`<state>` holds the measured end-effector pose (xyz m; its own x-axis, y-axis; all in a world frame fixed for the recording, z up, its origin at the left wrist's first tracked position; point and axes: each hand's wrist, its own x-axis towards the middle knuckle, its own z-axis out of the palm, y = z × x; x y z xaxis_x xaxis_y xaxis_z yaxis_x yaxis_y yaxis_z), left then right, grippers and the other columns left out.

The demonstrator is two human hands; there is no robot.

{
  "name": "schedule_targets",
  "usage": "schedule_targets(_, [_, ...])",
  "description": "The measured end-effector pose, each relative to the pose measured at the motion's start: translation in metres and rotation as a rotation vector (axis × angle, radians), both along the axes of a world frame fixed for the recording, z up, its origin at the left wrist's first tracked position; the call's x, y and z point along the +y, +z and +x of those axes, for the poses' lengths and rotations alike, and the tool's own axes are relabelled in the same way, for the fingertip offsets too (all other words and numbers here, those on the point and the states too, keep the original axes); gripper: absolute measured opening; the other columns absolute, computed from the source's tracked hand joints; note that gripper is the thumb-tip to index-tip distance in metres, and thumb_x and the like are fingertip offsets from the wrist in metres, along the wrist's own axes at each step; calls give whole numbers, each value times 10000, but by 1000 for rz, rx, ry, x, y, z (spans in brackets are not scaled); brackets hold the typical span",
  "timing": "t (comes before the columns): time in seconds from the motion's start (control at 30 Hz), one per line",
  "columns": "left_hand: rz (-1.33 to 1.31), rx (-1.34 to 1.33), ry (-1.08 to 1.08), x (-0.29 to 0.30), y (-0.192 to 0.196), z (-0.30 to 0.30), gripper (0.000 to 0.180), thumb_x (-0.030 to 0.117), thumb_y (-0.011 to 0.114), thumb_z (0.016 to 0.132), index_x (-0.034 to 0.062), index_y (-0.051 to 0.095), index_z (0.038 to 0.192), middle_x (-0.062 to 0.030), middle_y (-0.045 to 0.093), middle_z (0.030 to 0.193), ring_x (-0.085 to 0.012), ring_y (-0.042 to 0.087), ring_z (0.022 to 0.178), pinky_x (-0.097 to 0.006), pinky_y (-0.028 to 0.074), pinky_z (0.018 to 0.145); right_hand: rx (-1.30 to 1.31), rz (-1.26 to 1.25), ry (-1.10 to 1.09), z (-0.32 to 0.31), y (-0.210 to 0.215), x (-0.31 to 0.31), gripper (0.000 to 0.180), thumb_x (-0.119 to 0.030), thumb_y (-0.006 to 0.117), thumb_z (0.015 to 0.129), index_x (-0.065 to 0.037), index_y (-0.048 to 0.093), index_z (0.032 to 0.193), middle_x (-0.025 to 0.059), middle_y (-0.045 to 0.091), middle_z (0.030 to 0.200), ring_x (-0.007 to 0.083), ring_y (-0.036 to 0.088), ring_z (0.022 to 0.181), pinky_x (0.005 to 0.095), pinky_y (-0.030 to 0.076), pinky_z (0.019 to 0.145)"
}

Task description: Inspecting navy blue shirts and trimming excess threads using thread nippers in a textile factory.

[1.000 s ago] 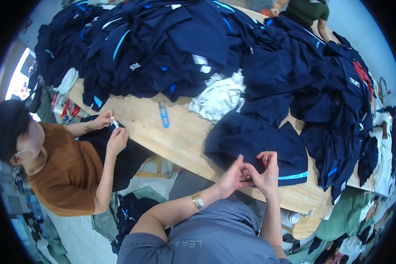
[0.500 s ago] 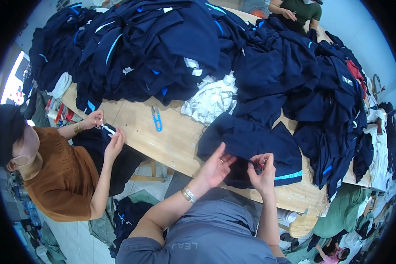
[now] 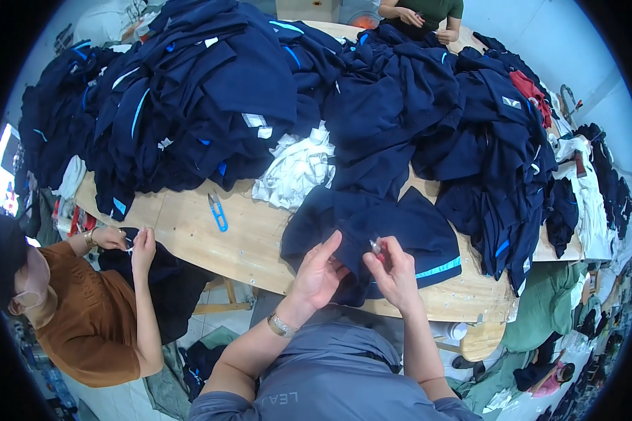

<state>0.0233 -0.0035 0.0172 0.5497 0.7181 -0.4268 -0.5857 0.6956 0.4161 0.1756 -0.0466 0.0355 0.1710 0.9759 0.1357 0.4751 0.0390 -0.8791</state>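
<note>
I work from a single feed, the left of two fisheye lenses worn side by side on a person's head. It points steeply down and forward, over the wearer's own grey shirt [image 3: 330, 375], with the forearms [image 3: 244, 347] rising from my lower edge. The left hand [image 3: 317, 275] and right hand [image 3: 395, 275] are near the lens, below the middle of my view. Beyond them the worktop [image 3: 260, 249] stretches sideways, its front edge bowed, with a heap of navy garments [image 3: 211, 77] farther off. I catch a brown-shirted co-worker [image 3: 91, 316] at left; darkness rings the round field.
</note>
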Motion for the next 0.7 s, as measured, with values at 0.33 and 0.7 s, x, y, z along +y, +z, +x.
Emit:
schedule_targets(0.33, [135, 70, 17, -5, 8, 5, 237, 295, 528, 896, 90, 600, 992, -23, 622, 940, -109, 570, 892, -280, 440, 826, -188, 47, 36, 2, 0, -4, 315, -291, 650, 786, -11, 514, 740, 106, 503, 581, 252, 508, 483, 323, 396, 467])
schedule_targets(0.7, [170, 63, -4, -2, 5, 6, 234, 250, 550, 889, 60, 596, 1019, -28, 619, 979, -108, 564, 900, -277, 427, 821, -281, 85, 35, 10, 1, 1, 327, -297, 654, 781, -16, 507, 700, 102, 481, 561, 252, 487, 472, 310, 376, 449])
